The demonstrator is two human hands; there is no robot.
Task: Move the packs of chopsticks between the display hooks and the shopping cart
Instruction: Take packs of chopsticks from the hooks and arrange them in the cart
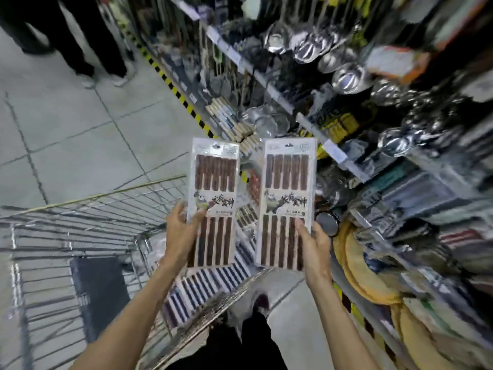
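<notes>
I hold two flat clear packs of dark brown chopsticks upright side by side, each with a panda picture across its middle. My left hand (181, 231) grips the left pack (213, 188) at its lower left edge. My right hand (313, 244) grips the right pack (286, 193) at its lower right edge. Both packs hover above the right end of the wire shopping cart (80, 236), in front of the display rack. More chopstick packs (210, 284) lie in the cart below them.
The display rack (346, 116) on the right carries steel ladles, strainers, other chopstick packs and yellow mats (368, 271). A dark flat item (98, 284) lies in the cart. A person's legs (80, 44) stand on the tiled floor at the far left.
</notes>
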